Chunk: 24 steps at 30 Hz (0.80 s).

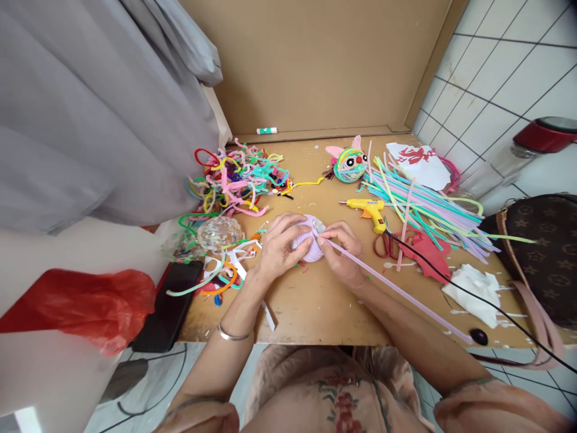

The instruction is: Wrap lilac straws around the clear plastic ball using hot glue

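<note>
A round ball (pixel 311 254) wrapped in lilac pipe cleaner sits between my hands over the middle of the table. My left hand (pixel 283 243) curls round its left side, fingers over the top. At its right side, my right hand (pixel 340 249) pinches a long lilac pipe cleaner (pixel 396 290) close to the ball. The free length of that pipe cleaner runs down to the right, across my right forearm, toward the table's front edge. A patch of the ball's top right looks pale and unwrapped.
A yellow glue gun (pixel 367 210) lies to the right, its black cord trailing past red scissors (pixel 384 246). Straight pipe cleaners (pixel 433 204) lie beyond it. Tangled pipe cleaners (pixel 243 174), a clear ball (pixel 220 233) and a black phone (pixel 169 307) are leftward. A decorated ball (pixel 350 163) stands behind.
</note>
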Each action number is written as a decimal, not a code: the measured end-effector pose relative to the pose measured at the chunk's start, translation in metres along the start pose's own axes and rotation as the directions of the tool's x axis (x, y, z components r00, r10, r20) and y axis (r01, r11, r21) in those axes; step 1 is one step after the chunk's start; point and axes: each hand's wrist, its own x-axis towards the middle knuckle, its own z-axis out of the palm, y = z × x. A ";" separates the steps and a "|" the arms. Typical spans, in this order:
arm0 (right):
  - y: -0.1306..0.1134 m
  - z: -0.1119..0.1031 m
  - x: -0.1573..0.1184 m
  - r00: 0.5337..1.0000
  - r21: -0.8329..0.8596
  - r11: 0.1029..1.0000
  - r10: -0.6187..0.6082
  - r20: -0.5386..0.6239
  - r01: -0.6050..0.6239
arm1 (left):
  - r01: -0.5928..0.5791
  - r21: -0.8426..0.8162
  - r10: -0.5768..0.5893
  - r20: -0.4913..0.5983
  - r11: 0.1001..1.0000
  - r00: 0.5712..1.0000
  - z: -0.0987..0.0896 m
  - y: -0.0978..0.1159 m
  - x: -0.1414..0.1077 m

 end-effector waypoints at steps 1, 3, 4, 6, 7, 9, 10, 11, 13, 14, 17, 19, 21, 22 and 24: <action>0.000 0.000 0.000 1.000 -0.002 1.000 0.001 0.001 -0.001 | -0.001 0.018 0.001 0.005 1.000 1.000 0.000 0.000 0.000; 0.001 0.000 0.000 1.000 -0.005 1.000 0.004 0.002 -0.004 | -0.015 0.062 0.015 0.010 0.998 1.000 0.000 -0.001 -0.001; 0.001 0.000 0.000 1.000 -0.010 1.000 0.007 0.000 -0.007 | -0.028 0.082 0.028 0.007 0.996 1.000 0.000 -0.001 -0.001; 0.002 0.000 0.000 1.000 -0.026 1.000 0.012 -0.004 -0.012 | -0.059 0.105 0.059 0.002 0.993 0.998 0.000 -0.002 -0.001; 0.002 0.000 0.000 1.000 -0.033 0.999 0.013 -0.006 -0.013 | -0.068 0.107 0.068 0.002 0.992 0.998 0.000 -0.001 -0.001; 0.003 0.000 0.000 1.000 -0.038 0.999 0.015 -0.006 -0.015 | -0.067 0.103 0.066 0.011 0.992 0.998 0.000 0.000 -0.001; 0.003 0.000 0.000 1.000 -0.038 0.999 0.018 -0.004 -0.018 | -0.060 0.099 0.058 0.018 0.993 0.998 0.000 0.000 0.000; 0.003 0.000 0.000 1.000 -0.037 0.999 0.020 -0.003 -0.020 | -0.052 0.096 0.050 0.023 0.994 0.998 0.000 0.001 0.000; 0.002 0.000 0.000 1.000 -0.037 0.999 0.024 -0.002 -0.025 | -0.040 0.085 0.038 0.027 0.996 0.999 0.000 0.002 0.000; 0.002 0.000 0.000 1.000 -0.037 0.999 0.025 -0.002 -0.025 | -0.038 0.077 0.036 0.028 0.996 0.999 0.001 0.002 0.000; 0.001 0.000 0.000 1.000 -0.032 0.999 0.016 -0.010 -0.016 | -0.045 0.058 0.044 0.020 0.997 0.999 0.002 0.002 0.000; 0.001 0.000 0.000 1.000 -0.023 1.000 0.005 -0.022 -0.006 | -0.058 0.057 0.058 0.011 0.997 0.998 0.002 0.001 -0.001; 0.002 0.001 -0.001 1.000 -0.020 1.000 0.001 -0.025 -0.002 | -0.073 0.057 0.073 0.005 0.996 0.997 0.003 0.000 -0.001; 0.002 0.001 -0.001 1.000 -0.022 1.000 0.003 -0.023 -0.004 | -0.080 0.054 0.080 0.003 0.995 0.997 0.003 0.000 -0.001; 0.002 0.001 -0.001 1.000 -0.030 0.999 0.014 -0.019 -0.015 | -0.090 0.046 0.090 0.003 0.995 0.996 0.003 -0.001 -0.001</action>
